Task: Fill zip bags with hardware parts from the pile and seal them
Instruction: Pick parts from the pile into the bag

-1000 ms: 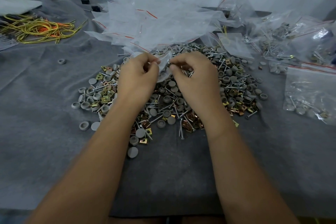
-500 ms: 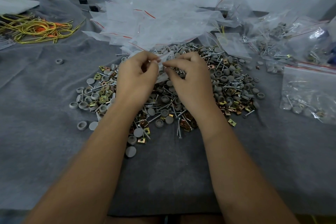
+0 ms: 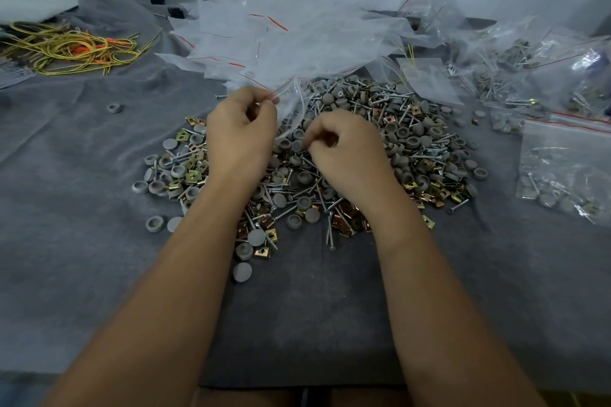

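Partly hidden zip bag (image 3: 291, 99) pinched by left hand (image 3: 241, 132), right hand (image 3: 344, 149) fingertips unclear

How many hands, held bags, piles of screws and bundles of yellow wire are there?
Hands: 2, left hand and right hand
Zip bag pinched by the left hand: 1
Pile of parts: 1
Yellow wire bundle: 1
Total: 5

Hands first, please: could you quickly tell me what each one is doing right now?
Left hand: pinching the clear zip bag.
Right hand: fingers curled over the hardware pile; contents cannot be told.
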`<state>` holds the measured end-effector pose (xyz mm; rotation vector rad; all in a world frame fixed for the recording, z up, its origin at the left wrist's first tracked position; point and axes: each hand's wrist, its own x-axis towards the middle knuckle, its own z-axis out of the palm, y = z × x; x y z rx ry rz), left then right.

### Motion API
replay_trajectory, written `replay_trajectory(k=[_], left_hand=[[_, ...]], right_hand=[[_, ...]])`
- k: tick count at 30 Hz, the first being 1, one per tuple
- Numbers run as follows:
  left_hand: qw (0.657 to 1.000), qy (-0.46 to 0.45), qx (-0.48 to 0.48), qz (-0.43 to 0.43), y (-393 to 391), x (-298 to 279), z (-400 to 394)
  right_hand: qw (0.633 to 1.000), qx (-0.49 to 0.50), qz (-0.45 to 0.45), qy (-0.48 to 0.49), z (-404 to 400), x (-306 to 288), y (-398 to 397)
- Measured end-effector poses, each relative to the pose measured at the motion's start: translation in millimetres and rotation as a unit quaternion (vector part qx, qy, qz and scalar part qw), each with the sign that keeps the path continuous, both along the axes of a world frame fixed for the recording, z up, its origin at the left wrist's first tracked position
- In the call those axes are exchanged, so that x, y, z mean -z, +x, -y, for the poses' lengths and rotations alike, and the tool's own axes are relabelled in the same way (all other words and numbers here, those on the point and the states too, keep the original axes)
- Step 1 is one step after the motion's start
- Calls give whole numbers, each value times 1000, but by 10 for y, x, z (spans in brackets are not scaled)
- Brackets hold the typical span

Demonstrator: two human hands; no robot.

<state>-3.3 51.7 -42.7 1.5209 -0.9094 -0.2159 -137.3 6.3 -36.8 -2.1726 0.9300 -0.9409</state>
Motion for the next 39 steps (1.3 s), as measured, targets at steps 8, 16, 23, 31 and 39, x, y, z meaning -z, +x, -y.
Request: replay_trajectory(k=[8,16,23,31,39], left_hand=[[1000,12,6,9,14,-4,-2],[1000,12,10,12,16,6,-7],[1000,9,11,9,18,12,-3],[1000,11,10,7,20,16,9],[1000,1,2,0,-4,-13,4]], right_hand=[[970,-207,-89,87,-96,-29,23],[931,-283,-220,75,-164,-59,7],[941,-244,-230,44,-173,-43,15],[952,-231,-161,120,-150,-53,24],[983,-168,-23,75,-33,-39,-28]])
